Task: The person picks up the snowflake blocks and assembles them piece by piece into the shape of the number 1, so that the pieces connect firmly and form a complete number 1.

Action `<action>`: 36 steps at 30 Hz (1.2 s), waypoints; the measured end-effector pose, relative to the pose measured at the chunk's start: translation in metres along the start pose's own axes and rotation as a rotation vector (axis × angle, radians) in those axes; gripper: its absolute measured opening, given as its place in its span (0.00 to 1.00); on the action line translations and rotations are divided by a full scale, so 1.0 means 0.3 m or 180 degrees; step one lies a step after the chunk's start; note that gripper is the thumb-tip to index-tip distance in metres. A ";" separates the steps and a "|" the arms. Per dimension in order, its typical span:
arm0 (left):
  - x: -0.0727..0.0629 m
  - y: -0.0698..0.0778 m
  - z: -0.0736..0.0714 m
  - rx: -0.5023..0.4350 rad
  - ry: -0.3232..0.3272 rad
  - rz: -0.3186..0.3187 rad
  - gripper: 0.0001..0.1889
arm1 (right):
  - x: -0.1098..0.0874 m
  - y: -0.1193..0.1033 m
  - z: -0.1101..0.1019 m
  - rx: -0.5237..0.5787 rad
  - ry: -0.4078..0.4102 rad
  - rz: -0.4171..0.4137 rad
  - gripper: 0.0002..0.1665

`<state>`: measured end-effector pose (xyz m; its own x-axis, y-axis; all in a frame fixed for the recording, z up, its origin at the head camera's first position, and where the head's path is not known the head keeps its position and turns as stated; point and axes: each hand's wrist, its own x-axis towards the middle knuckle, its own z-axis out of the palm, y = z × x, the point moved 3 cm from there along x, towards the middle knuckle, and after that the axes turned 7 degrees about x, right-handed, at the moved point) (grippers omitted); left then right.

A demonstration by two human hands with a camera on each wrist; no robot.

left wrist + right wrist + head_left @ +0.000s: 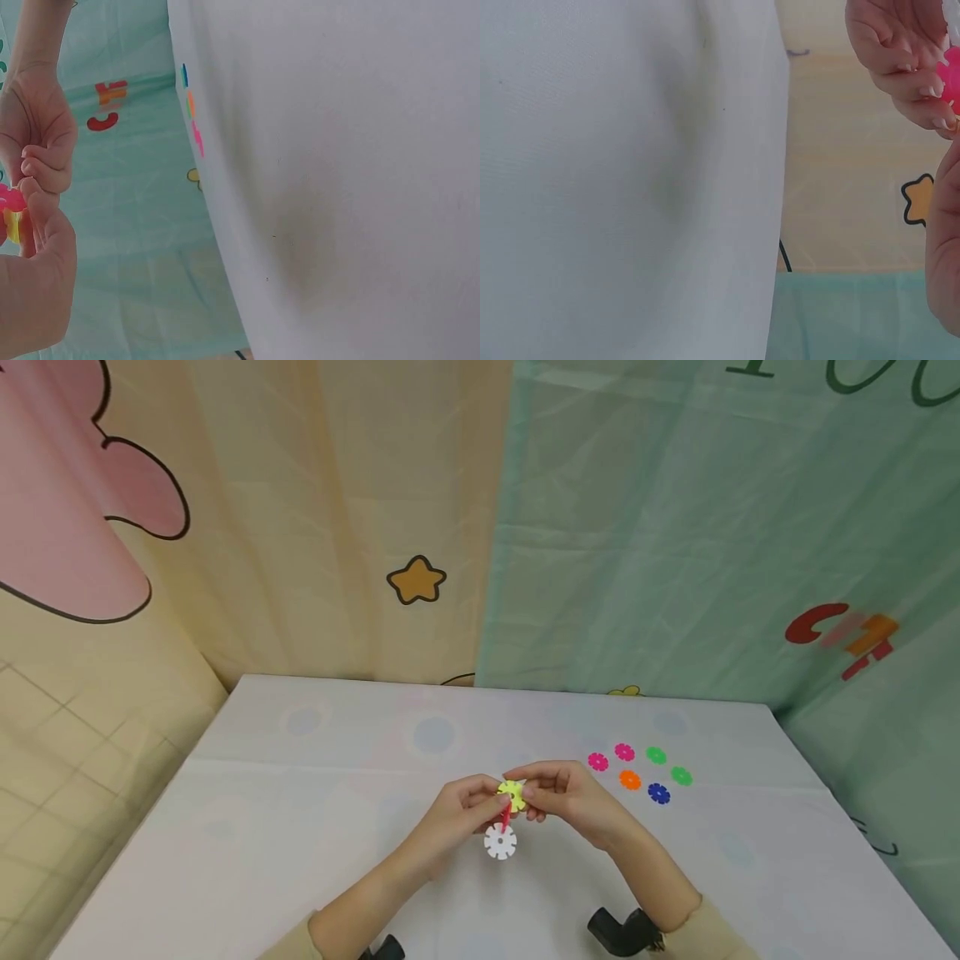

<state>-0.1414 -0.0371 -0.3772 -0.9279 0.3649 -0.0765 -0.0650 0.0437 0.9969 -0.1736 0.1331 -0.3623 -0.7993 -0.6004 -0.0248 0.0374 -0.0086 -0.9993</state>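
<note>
Both hands meet over the white table, around a small joined group of notched plastic discs. My right hand pinches the yellow notched disc between thumb and fingers. On the other side, my left hand pinches the pink notched disc, which stands edge-on below the yellow one. A white notched disc hangs at the lower end of the pink one, facing the head camera. In the right wrist view the pink disc sits at the curled left fingers, which partly hide it.
Several loose discs lie on the table beyond the right hand: pink, pink, green, green, orange and blue. Printed curtains hang behind the table. A black device is by the right forearm.
</note>
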 end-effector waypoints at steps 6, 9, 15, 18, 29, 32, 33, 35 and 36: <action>0.005 0.004 -0.001 0.0027 0.0034 0.0009 0.14 | -0.001 -0.001 -0.001 -0.0009 -0.0014 -0.0028 0.19; 0.007 0.004 0.003 0.0030 0.0041 0.0013 0.13 | -0.004 0.001 -0.007 -0.0042 0.0014 -0.0007 0.20; 0.008 -0.006 0.002 0.0082 0.0080 -0.0011 0.14 | -0.011 0.008 -0.044 -0.0001 0.0192 0.0162 0.16; 0.008 -0.011 -0.002 0.0116 0.0096 -0.0018 0.15 | -0.017 0.006 -0.073 0.0112 0.0207 0.0159 0.11; 0.001 -0.004 -0.017 0.0257 0.0235 0.0016 0.14 | -0.095 -0.028 -0.235 0.0227 0.0391 0.0144 0.11; -0.002 -0.003 -0.021 0.0268 0.0273 0.0013 0.14 | -0.126 -0.040 -0.287 0.0195 0.0486 0.0137 0.12; -0.002 -0.003 -0.022 0.0267 0.0284 0.0017 0.14 | -0.135 -0.043 -0.305 0.0176 0.0531 0.0142 0.12; -0.004 -0.003 -0.025 0.0281 0.0312 0.0011 0.14 | -0.150 -0.050 -0.340 0.0136 0.0623 0.0174 0.12; -0.005 -0.002 -0.026 0.0280 0.0326 0.0009 0.14 | -0.157 -0.052 -0.356 0.0132 0.0678 0.0190 0.12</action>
<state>-0.1428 -0.0449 -0.3776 -0.9610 0.2684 -0.0670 -0.0340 0.1258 0.9915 -0.2006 0.2470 -0.3485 -0.9034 -0.4184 -0.0939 0.1096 -0.0136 -0.9939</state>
